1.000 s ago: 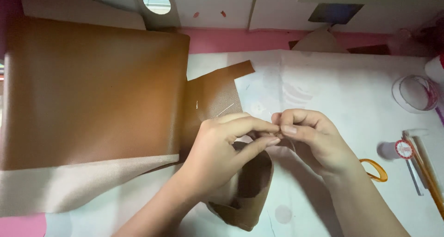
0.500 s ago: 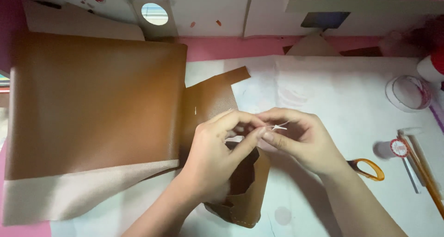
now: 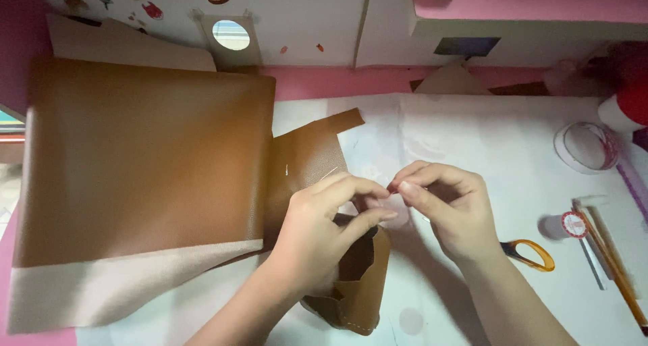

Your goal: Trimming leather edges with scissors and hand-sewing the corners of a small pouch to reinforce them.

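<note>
My left hand (image 3: 322,232) and my right hand (image 3: 449,207) meet fingertip to fingertip above a cut piece of brown faux leather (image 3: 354,288). The thumbs and forefingers pinch something very fine between them, likely a needle and a pale thread (image 3: 327,174) that runs up-left over the leather. The needle itself is too small to make out. The cut piece lies under my left wrist, with a stitched edge at its lower end. A second cut piece (image 3: 307,153) lies just above my left hand.
A large brown leather sheet (image 3: 145,160) with a beige underside covers the left of the white table (image 3: 472,143). Orange-handled scissors (image 3: 530,253) lie right of my right hand. A clear tape roll (image 3: 586,147), a thread spool (image 3: 572,224) and rulers (image 3: 611,258) sit at the right.
The view has shifted down a little. My fingertips have stayed pinched together, moving slightly right, and the thread now trails up-left from my left hand.
</note>
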